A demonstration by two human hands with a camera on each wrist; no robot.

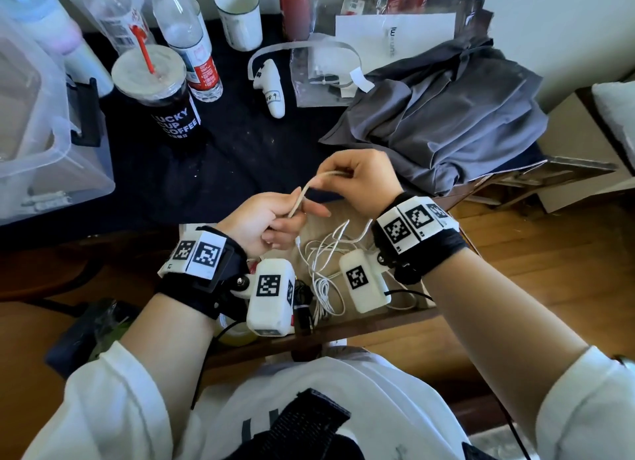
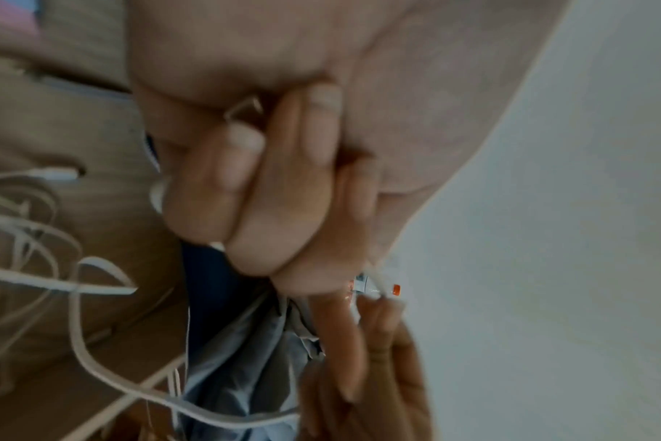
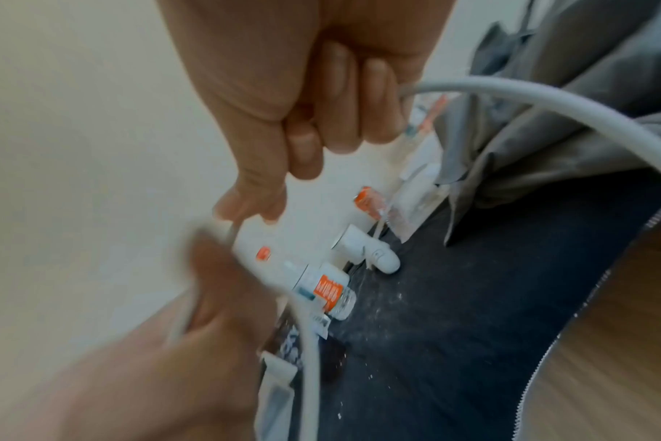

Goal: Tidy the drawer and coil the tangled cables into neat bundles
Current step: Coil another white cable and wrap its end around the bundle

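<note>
Above the open drawer (image 1: pixel 360 325), the person's two hands were working one white cable (image 1: pixel 311 186) between them, a doubled length of it stretched from hand to hand. By the look of things the job was at an early stage: no finished bundle showed anywhere, and a loose tangle of thin white cables (image 1: pixel 321 263) lay in the drawer beneath the wrists, with a small black item beside it that was too dark to name. Coiling this first cable seemed barely begun, and the rest of the drawer remained to be sorted.

The left hand (image 1: pixel 264 224) had its fingers (image 2: pixel 246 185) curled into the palm, closed round the lower end of the doubled cable, with the thumb pressed against it. The right hand (image 1: pixel 362 181) pinched the upper end between thumb and forefinger, the other fingers (image 3: pixel 344 98) folded in tight; from that fist the cable arced away in a wide loop across the right wrist view. Behind the hands stood a coffee cup (image 1: pixel 159 95) and a heap of grey cloth (image 1: pixel 457 116).
</note>
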